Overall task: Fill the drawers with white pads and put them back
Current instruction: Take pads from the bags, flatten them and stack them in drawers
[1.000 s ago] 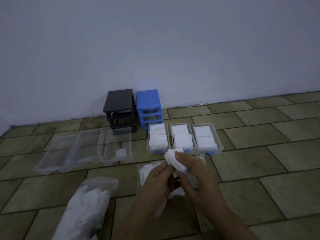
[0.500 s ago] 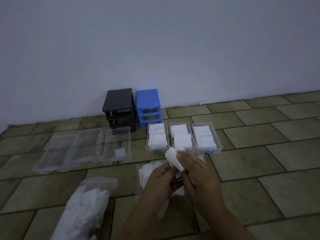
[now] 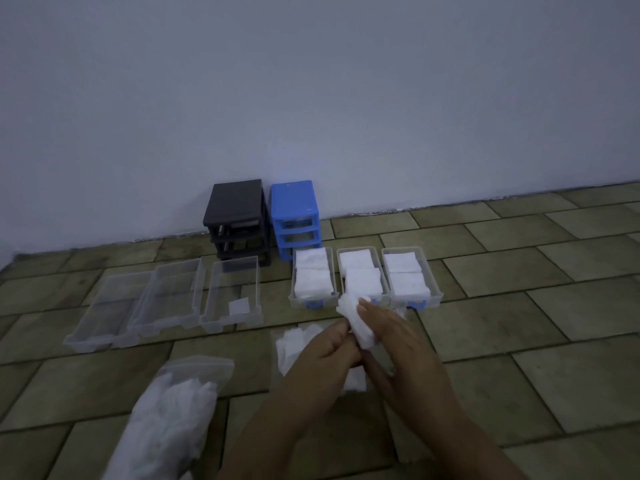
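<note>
Head view: both hands at 6 o'clock. Right hand (image 3: 391,336) and left hand (image 3: 325,355) pinch one small stack of white pads (image 3: 356,322) between them. Three blue-handled drawers (image 3: 412,297) at 12 look filled. Three clear drawers (image 3: 194,306) at 10 hold one pad (image 3: 239,306). Step: separating pads; next move likely calls for carrying them left to a clear drawer.

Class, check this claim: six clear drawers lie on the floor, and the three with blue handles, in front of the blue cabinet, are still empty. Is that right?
No. The head view shows the three blue-handled drawers already hold white pads. The rest stands: six drawers on the floor, these three before the blue cabinet.
</note>
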